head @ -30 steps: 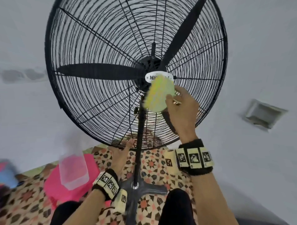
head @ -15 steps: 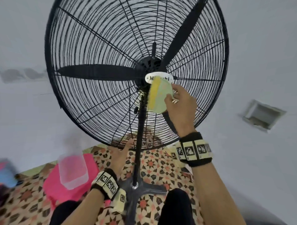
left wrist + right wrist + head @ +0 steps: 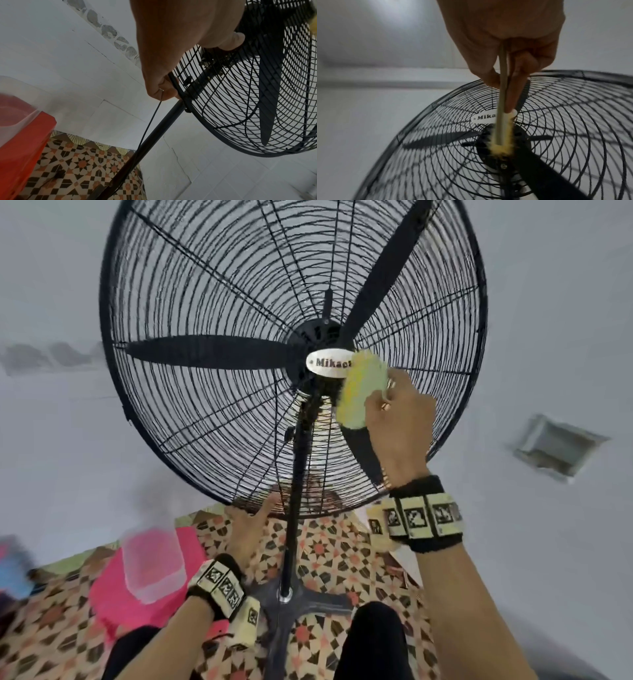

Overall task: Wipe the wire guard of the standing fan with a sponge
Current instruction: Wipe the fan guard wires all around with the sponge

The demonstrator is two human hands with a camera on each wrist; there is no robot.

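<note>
The black wire guard (image 3: 212, 289) (image 3: 573, 108) (image 3: 231, 108) of the standing fan fills the upper head view. My right hand (image 3: 399, 419) (image 3: 506, 54) pinches a yellow-green sponge (image 3: 361, 388) (image 3: 500, 135) and holds it against the guard just right of the white oval badge (image 3: 325, 363) at the hub. My left hand (image 3: 248, 525) (image 3: 171, 54) grips the guard's bottom rim, thumb curled on the rim wire beside the pole (image 3: 154, 128).
The fan pole (image 3: 296, 508) runs down to a cross base (image 3: 308, 604) on patterned floor tiles. A clear plastic tub (image 3: 152, 563) sits on a pink stool (image 3: 113, 594) at lower left. My knees flank the base. A white wall stands behind.
The sponge has moved to the right and a little up, from below the badge to its right end. The left hand has stayed on the bottom rim.
</note>
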